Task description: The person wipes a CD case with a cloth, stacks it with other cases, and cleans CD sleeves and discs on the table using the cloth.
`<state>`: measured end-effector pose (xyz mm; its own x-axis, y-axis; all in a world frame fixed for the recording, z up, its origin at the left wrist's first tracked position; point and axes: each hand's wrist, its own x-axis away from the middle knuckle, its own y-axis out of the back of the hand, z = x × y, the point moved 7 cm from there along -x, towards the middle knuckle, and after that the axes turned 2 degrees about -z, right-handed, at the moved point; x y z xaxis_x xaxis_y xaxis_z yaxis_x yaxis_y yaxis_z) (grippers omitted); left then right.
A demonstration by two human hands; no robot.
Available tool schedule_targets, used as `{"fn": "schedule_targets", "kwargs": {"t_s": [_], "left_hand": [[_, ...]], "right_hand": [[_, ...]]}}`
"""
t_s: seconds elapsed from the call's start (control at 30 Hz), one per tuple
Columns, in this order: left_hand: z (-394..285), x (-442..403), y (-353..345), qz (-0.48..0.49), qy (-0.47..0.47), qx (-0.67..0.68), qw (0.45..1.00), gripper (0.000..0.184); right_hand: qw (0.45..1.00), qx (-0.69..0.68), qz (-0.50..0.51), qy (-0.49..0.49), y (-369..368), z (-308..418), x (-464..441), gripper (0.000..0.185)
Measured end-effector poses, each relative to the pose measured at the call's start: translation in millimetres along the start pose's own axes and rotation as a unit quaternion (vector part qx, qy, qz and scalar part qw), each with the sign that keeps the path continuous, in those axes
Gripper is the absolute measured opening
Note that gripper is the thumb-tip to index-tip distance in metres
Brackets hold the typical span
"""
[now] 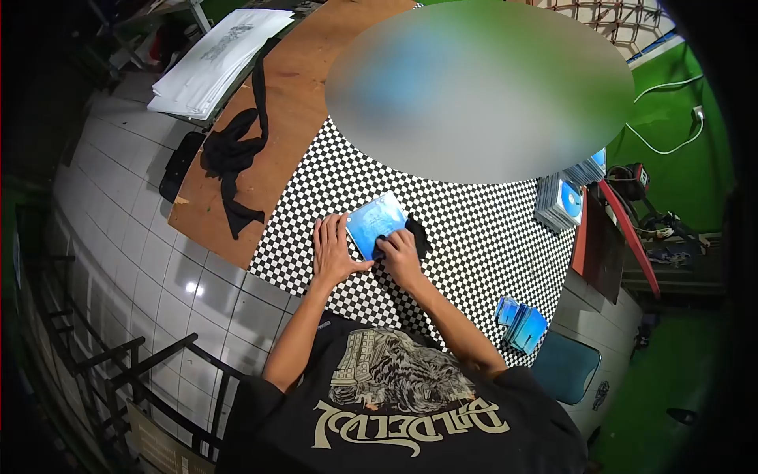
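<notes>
A blue CD case (pixel 374 223) with pale print lies flat on the black-and-white checkered cloth in front of me. My left hand (pixel 333 251) rests along its left side, fingers stretched out and thumb spread toward the lower corner. Closed around a bunched black cloth (pixel 417 238), my right hand (pixel 401 257) presses at the case's lower right part. Some of the cloth sticks out beyond the case's right edge, and the rest is hidden under my fingers.
Stacked CD cases (pixel 559 204) stand at the table's right edge. Nearer lie small blue printed cards (pixel 524 328). On the bare wood (pixel 288 103) at left is a black strip of fabric (pixel 233 150), with a paper stack (pixel 213 63) beyond. A blurred oval hides the far side.
</notes>
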<state>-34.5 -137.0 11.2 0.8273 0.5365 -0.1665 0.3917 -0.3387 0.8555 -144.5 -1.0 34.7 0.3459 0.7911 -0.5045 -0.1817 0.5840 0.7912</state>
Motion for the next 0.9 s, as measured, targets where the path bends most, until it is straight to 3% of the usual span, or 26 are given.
{"fn": "schedule_targets", "kwargs": {"t_s": [0.07,0.17,0.33,0.47,0.57,0.73,0.83,0.9], "left_hand": [[-2,0,2,-0.007,0.0,0.006,1.0,0.126],[-1,0,3,-0.006,-0.005,0.003,1.0,0.127],[-2,0,-1,-0.004,-0.002,-0.002,1.0,0.126],[0,0,-1,0.003,0.0,-0.001,1.0,0.126],[-2,-1,3,-0.003,0.001,0.005,1.0,0.127],[-2,-1,1,0.004,0.005,-0.005,1.0,0.134],[-1,1,-2,0.026,0.008,-0.02,0.999,0.134],[2,0,-1,0.035,0.012,-0.03,0.999,0.134]], "right_hand": [[0.999,0.006,-0.002,0.039,6,0,2,0.024],[0.999,0.04,0.012,-0.027,6,-34,-14,0.026],[0.998,0.05,0.017,-0.042,-28,-29,-35,0.027],[0.999,-0.002,0.041,0.021,-23,-4,-7,0.027],[0.998,0.067,0.008,0.006,-14,-23,-27,0.026],[0.999,0.03,-0.017,-0.036,-43,-21,-67,0.027],[0.997,-0.001,0.035,0.063,-53,12,-52,0.025],[0.998,0.02,0.034,0.053,-41,1,-51,0.025]]}}
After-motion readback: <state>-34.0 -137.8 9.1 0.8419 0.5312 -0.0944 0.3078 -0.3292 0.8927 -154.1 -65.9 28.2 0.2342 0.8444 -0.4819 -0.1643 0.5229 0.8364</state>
